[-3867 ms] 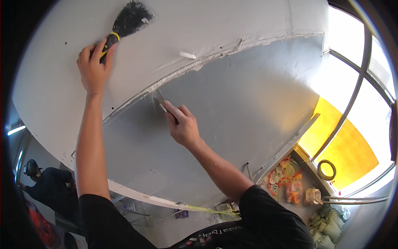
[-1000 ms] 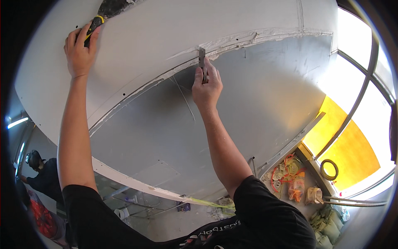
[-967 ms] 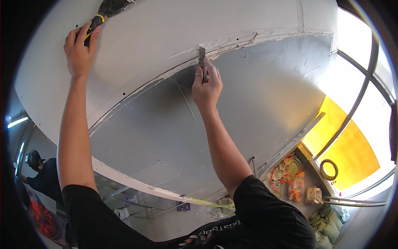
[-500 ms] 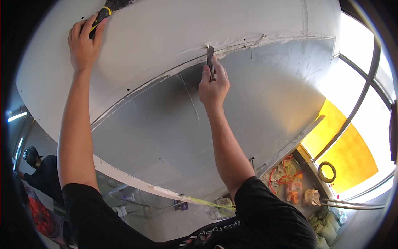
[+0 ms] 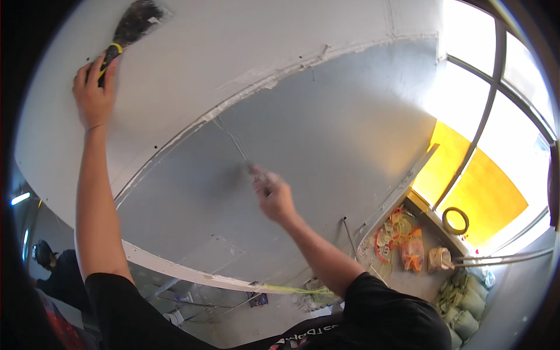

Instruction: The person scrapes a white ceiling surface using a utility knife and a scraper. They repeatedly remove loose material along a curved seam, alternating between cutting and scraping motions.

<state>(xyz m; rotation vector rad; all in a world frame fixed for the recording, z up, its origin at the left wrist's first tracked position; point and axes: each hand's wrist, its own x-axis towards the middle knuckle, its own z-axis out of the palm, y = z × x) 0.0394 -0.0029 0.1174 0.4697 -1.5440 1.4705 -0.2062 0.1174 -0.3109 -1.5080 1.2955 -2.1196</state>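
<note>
My left hand (image 5: 93, 96) is wrapped round the black-and-yellow handle of a putty knife (image 5: 135, 26). Its broad dark blade lies against the white curved surface, with pale putty near the edge. Lower and to the right, my right hand (image 5: 271, 192) is in front of the grey panel (image 5: 350, 116). It is closed on a narrow utility knife (image 5: 265, 179), much smeared by motion. A thin pale double line (image 5: 233, 140) runs from the seam down to the fingertips. Rough white putty (image 5: 256, 86) lines the seam between the white surface and the panel.
Framed windows (image 5: 501, 76) and a yellow sheet (image 5: 466, 175) stand at right, with a tape roll (image 5: 455, 221) nearby. Bags and debris (image 5: 408, 245) lie on the floor below, beside green sacks (image 5: 466, 303). At lower left is another person in black (image 5: 64, 280).
My right hand has come down from the putty seam onto the middle of the grey panel. The view has shifted; my left hand still holds the putty knife on the white surface.
</note>
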